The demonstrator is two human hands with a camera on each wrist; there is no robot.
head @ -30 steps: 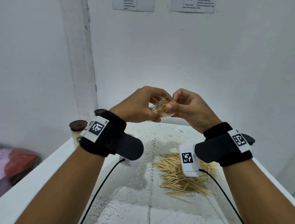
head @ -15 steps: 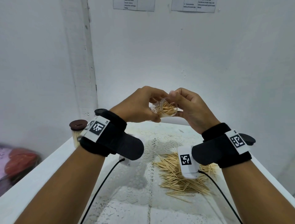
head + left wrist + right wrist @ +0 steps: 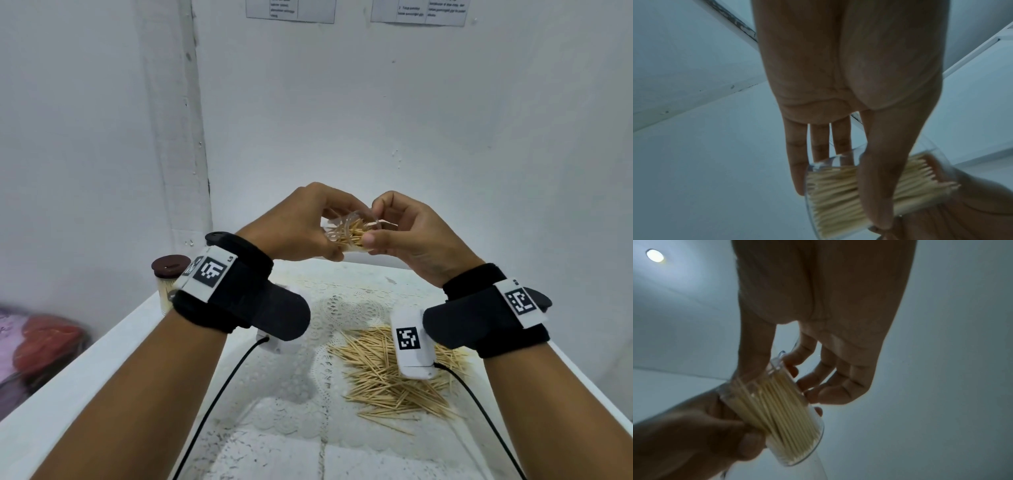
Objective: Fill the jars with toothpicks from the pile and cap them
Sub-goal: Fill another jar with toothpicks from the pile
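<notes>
Two printed sheets (image 3: pixel 290 10) (image 3: pixel 418 12) are fixed to the wall at the top edge; their lines are too small and blurred to be read. Black-and-white square code markers are borne by the left wristband (image 3: pixel 210 271), the right wristband (image 3: pixel 520 301) and the white wrist unit (image 3: pixel 408 339). No words or numbers are legible.

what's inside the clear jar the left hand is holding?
The clear jar, gripped by the left hand, holds a packed bundle of toothpicks. The right hand is at its open mouth. Fingers cover part of the wall; no cap on it.
</notes>
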